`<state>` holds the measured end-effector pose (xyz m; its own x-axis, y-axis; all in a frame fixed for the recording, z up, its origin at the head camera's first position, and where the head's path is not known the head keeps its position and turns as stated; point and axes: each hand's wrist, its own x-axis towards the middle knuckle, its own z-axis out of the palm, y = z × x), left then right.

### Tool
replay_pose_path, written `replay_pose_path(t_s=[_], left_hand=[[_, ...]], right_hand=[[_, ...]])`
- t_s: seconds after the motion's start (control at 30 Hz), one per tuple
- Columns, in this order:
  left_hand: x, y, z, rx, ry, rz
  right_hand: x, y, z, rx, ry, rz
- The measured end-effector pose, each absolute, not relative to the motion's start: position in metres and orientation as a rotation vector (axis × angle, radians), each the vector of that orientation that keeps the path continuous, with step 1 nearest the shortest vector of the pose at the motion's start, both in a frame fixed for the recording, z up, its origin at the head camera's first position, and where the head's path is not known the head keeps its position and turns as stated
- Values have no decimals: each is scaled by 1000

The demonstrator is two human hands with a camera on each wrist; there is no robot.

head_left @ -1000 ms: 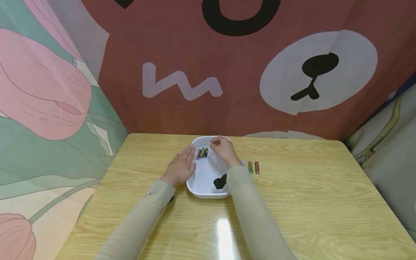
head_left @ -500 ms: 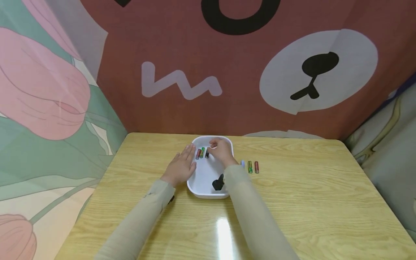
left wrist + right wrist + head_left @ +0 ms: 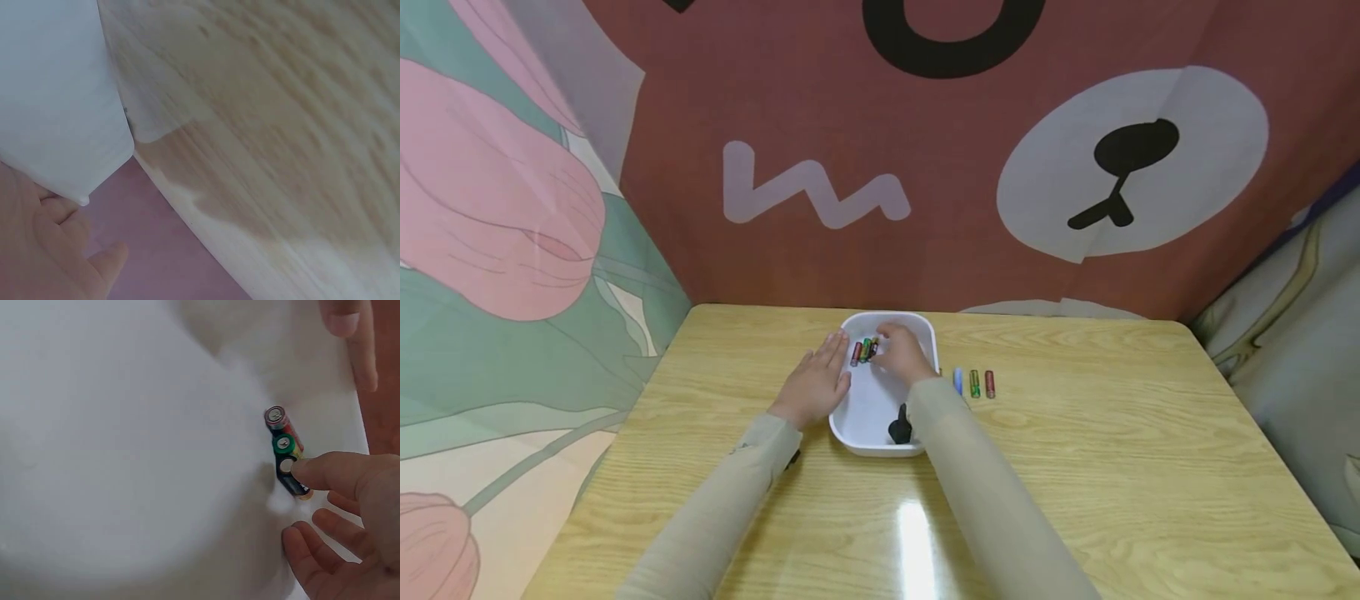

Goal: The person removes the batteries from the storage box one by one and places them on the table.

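Currently your left hand (image 3: 810, 387) rests, fingers straight, on the white tray (image 3: 874, 410) at ten o'clock; your right hand (image 3: 904, 355), fingers loosely spread, touches by thumb the black battery (image 3: 288, 480) inside at eleven o'clock, beside the green battery (image 3: 284, 444).

Three small batteries (image 3: 865, 350) lie side by side in a white tray (image 3: 872, 408) set flat on a wood-grain table (image 3: 1150, 433).
From left to right in the head view, a red battery (image 3: 285, 424) with a silvery end, a green battery (image 3: 285, 444) with yellow on its body and a black battery (image 3: 292, 484) with a gold-coloured end rest on their sides, close together, near the round-cornered tray's left side.
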<state>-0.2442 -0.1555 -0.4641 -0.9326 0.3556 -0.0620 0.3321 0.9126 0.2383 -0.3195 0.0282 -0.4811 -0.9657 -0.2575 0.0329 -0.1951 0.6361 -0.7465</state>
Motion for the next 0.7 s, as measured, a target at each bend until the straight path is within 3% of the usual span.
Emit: replay_pose_path(t_s=[0.7], left_hand=[[-245, -156, -465, 562, 2997, 373]], right_hand=[[-324, 21, -488, -440, 2844, -960]])
